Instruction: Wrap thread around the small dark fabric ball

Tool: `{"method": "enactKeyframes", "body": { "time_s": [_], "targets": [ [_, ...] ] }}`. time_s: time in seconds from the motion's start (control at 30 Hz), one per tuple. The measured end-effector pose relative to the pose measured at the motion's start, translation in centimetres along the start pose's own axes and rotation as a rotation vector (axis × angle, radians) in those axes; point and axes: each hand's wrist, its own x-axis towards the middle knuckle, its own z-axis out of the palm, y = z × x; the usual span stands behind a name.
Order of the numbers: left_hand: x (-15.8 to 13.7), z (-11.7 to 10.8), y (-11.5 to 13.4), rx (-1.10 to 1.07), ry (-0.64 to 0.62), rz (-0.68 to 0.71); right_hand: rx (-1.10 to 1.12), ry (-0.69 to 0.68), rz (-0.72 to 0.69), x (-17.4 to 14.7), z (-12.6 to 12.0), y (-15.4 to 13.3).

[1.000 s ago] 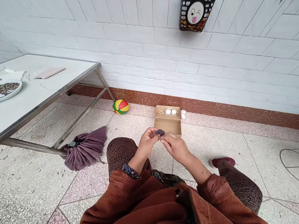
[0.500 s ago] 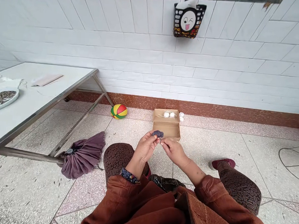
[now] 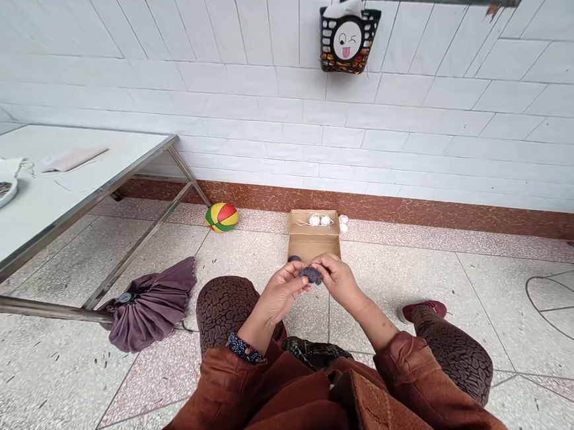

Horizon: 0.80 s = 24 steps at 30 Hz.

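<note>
Between my hands is a small dark grey-purple piece of knitted or crocheted yarn work point(image 3: 312, 276). My left hand point(image 3: 281, 293) pinches its left side between thumb and fingers. The closed fingers of my right hand point(image 3: 337, 282) touch its upper right edge; whether a thin tool is also in them, I cannot make out. Just beyond the hands an open cardboard box point(image 3: 314, 247) lies on the floor, with white yarn balls point(image 3: 319, 220) in its lid. A dark round thing point(image 3: 294, 258) shows at the box's lower left corner, partly hidden by my left hand.
A white-topped table point(image 3: 86, 179) with a plate point(image 3: 7, 203) of dark dried pieces stands at left. A folded purple umbrella point(image 3: 153, 307) leans by its leg, near a colourful ball point(image 3: 222, 217). A black basket point(image 3: 347, 44) hangs on the wall; a wire ring point(image 3: 533, 307) lies right.
The yarn piece has moved down and slightly right and been turned. My right fingers have shifted from below it to its upper right edge. The camera view has swung a little right.
</note>
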Motion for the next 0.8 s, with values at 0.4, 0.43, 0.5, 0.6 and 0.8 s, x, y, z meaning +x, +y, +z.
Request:
{"method": "enactKeyframes", "body": {
  "time_s": [0.4,0.43,0.5,0.6,0.8],
  "targets": [
    [0.6,0.1,-0.2,0.212,0.185,0.144,-0.09,-0.085,-0.125,0.5,-2.0,-3.3],
    [0.5,0.3,-0.1,0.207,0.141,0.121,-0.086,-0.065,-0.119,1.4,-2.4,-2.9],
    [0.3,0.7,0.3,0.132,0.063,0.079,-0.062,-0.016,-0.104,2.7,-2.8,-2.1],
    [0.4,1.1,1.2,-0.047,0.008,0.048,-0.031,0.036,-0.064,3.0,-2.0,-0.8],
    [1.7,1.1,2.5,-0.139,0.034,0.031,-0.061,0.018,-0.033,0.1,0.7,-0.5]
  ]
}}
